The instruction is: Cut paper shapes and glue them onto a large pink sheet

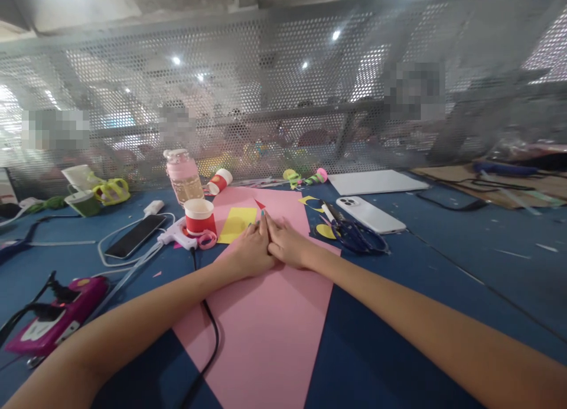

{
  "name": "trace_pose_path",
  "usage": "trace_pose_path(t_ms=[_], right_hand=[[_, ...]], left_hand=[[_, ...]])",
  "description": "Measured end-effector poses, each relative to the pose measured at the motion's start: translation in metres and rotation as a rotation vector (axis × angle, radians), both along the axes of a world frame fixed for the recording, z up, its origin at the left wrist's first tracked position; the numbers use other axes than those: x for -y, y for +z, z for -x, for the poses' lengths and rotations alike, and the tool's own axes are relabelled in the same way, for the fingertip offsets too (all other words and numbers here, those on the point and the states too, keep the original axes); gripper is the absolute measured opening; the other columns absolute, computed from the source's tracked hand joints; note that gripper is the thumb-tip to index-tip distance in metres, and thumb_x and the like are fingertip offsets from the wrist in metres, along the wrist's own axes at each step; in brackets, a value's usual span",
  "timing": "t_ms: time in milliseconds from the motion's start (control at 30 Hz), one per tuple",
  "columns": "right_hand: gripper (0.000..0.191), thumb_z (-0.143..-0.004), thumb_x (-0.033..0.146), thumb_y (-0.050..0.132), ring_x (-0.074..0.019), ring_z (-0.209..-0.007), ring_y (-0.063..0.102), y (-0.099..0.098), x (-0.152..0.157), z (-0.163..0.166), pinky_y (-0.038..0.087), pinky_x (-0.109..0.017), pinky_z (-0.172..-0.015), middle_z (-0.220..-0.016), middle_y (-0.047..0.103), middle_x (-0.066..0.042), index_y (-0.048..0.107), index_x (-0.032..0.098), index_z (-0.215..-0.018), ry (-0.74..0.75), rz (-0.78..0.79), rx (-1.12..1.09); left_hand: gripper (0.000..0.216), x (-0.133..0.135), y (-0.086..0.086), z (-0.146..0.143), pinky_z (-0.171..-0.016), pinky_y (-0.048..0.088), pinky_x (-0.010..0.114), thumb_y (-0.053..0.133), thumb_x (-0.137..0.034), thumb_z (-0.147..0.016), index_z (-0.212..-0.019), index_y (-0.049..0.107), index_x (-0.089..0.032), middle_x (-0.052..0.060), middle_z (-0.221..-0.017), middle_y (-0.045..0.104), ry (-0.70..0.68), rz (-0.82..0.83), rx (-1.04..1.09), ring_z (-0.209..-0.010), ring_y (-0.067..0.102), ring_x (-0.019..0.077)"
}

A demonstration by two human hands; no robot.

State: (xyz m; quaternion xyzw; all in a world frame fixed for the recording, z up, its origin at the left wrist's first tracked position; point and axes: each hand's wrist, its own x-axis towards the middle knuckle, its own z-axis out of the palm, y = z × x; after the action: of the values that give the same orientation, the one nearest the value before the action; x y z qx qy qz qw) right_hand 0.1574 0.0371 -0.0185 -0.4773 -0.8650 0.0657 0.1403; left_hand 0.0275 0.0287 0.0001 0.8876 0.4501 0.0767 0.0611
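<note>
My left hand [251,249] and my right hand [287,243] are pressed together over a pink paper sheet [270,332], fingers closed and index fingertips meeting. A small pointed piece of red paper [260,204] sticks out at those fingertips, pinched there; the rest of it is hidden. Just beyond my left hand lies a yellow paper rectangle [238,223]. To its left, a red and white paper cup [199,217] stands by a roll of pink tape [207,239] and a white glue gun [178,234].
Scissors [361,237], a yellow paper circle [325,231] and a white phone [372,214] lie right. Left are a black phone [136,236], a purple power strip [62,314] and a pink bottle [183,175]. A black cord [215,332] crosses the pink sheet. Perforated metal panel [266,90] behind.
</note>
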Motion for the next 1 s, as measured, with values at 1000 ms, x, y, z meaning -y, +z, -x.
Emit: trace_pose_path(t_ms=[1000], right_hand=[[0.071, -0.071, 0.019, 0.036, -0.0292, -0.120, 0.044, 0.000, 0.011, -0.003, 0.033, -0.042, -0.102, -0.130, 0.045, -0.027, 0.025, -0.011, -0.134, -0.003, -0.103, -0.012]], left_hand=[[0.084, 0.019, 0.013, -0.007, -0.108, 0.017, 0.043, 0.046, -0.032, -0.074, -0.138, 0.010, 0.007, 0.028, -0.145, 0.017, 0.067, 0.007, -0.251, -0.135, 0.017, 0.0344]])
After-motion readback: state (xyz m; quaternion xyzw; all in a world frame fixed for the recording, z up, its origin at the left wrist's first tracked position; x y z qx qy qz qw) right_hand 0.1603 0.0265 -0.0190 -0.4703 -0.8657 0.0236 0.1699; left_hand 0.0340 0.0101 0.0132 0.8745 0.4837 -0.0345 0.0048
